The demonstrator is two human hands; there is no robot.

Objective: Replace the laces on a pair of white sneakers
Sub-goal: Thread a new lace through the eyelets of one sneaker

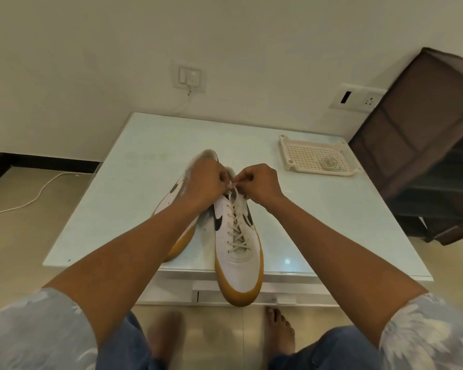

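A: Where is the lace [235, 232]?
B: On the sneaker [238, 271], desk [332, 222] centre, toe twd me. L hand [203, 184] + R hand [261, 184] fingers [245, 178] pinch its ends at top, equally near.

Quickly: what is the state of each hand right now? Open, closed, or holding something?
Left hand: closed, pinching the lace at the top of the nearer sneaker.
Right hand: closed, pinching the same lace.

White gum-soled sneaker [238, 265] w/ lace [236, 231] threaded, toe past table [112, 198] edge; 2nd sneaker [173, 201] just beside.
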